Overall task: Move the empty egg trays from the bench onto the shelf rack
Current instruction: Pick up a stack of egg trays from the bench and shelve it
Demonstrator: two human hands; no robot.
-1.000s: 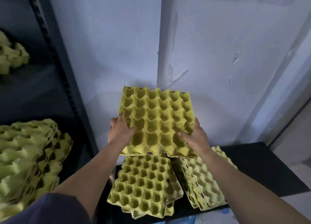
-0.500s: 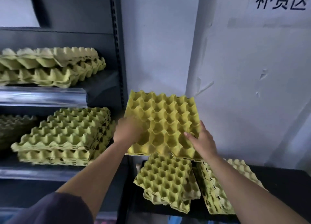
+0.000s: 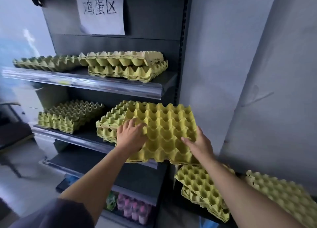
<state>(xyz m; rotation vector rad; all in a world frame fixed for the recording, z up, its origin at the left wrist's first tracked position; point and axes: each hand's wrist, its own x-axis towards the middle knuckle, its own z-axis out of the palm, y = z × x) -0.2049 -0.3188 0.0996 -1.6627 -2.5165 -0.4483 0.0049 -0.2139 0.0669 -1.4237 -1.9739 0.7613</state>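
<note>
The carry-to-shelf step is in hand. The egg tray (image 3: 164, 130) is held tilted before the middle level of the shelf rack (image 3: 181, 56), overlapping the stack (image 3: 108, 125) at its nine o'clock. The left hand (image 3: 131, 137) curls its fingers over the tray's nine-o'clock edge. The right hand (image 3: 199, 145) pinches the four-o'clock corner, thumb on top, fingers hidden beneath. The next move likely calls for shifting it toward nine o'clock and lowering it so the cups nest. More trays (image 3: 200, 186) wait at five o'clock.
</note>
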